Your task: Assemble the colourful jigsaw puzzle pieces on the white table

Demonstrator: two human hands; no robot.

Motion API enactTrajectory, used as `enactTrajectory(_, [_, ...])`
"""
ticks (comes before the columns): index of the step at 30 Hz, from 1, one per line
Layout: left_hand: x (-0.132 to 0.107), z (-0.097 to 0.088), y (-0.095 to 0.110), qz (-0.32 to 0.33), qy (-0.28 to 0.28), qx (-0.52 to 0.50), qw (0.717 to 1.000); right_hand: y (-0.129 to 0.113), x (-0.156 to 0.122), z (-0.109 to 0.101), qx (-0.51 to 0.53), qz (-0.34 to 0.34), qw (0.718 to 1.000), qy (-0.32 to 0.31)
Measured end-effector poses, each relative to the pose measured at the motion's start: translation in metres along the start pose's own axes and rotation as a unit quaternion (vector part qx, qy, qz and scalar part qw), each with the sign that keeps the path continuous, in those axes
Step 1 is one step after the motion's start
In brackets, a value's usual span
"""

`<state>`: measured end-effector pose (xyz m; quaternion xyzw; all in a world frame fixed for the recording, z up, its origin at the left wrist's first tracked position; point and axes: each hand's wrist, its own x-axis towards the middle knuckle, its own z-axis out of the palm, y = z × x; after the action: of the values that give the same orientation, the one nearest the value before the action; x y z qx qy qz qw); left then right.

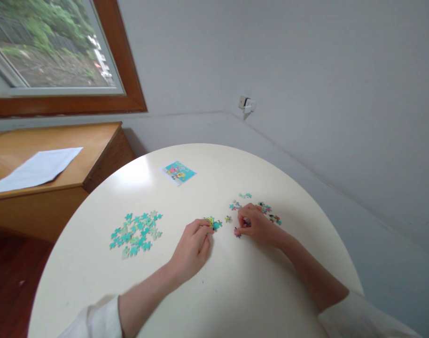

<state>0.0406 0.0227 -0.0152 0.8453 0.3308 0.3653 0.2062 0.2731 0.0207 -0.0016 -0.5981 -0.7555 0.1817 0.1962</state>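
Note:
At the middle of the table, my left hand (193, 245) is closed, its curled fingertips on a small cluster of yellow and teal puzzle pieces (216, 225). My right hand (257, 225) pinches a small dark and pinkish puzzle piece (237, 233) just above or on the tabletop; exactly how high I cannot tell. Between the two hands lies a single yellowish puzzle piece (228, 218). Around my right hand are more multicoloured pieces (265, 207), partly hidden behind its fingers and wrist.
A spread of teal and pale green puzzle pieces (136, 232) covers part of the round white table (158, 291) on the left. Farther back lies a small colourful picture card (179, 172). A wooden cabinet (101, 155) with a white sheet (38, 169) stands at the left.

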Motion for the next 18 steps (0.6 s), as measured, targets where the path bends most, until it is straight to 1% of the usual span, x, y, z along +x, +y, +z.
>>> enactTrajectory(5, [0.001, 0.000, 0.001, -0.001, -0.001, 0.000, 1.000, -0.010, -0.001, 0.001, -0.014, 0.005, 1.000, -0.001])
enactTrajectory(9, [0.000, 0.001, 0.000, -0.001, 0.002, -0.002, 1.000, -0.022, -0.001, 0.007, -0.010, -0.043, 0.999, 0.002])
enactTrajectory(11, [-0.001, 0.001, -0.001, 0.002, 0.001, -0.002, 1.000, -0.021, -0.001, 0.008, -0.015, -0.062, 0.998, 0.011])
enactTrajectory(12, [-0.001, 0.000, -0.001, 0.004, 0.000, -0.001, 1.000, -0.018, 0.000, 0.008, -0.021, -0.068, 0.997, 0.020])
enactTrajectory(15, [-0.001, -0.002, 0.001, 0.029, -0.010, 0.002, 1.000, 0.001, 0.001, 0.002, -0.038, -0.053, 0.994, 0.086])
enactTrajectory(17, [0.000, -0.005, 0.004, 0.063, -0.037, 0.002, 0.997, 0.016, 0.002, -0.005, -0.047, -0.031, 0.991, 0.119])
enactTrajectory(18, [0.001, -0.006, 0.006, 0.082, -0.061, 0.002, 0.995, 0.024, 0.002, -0.008, -0.051, -0.018, 0.991, 0.126])
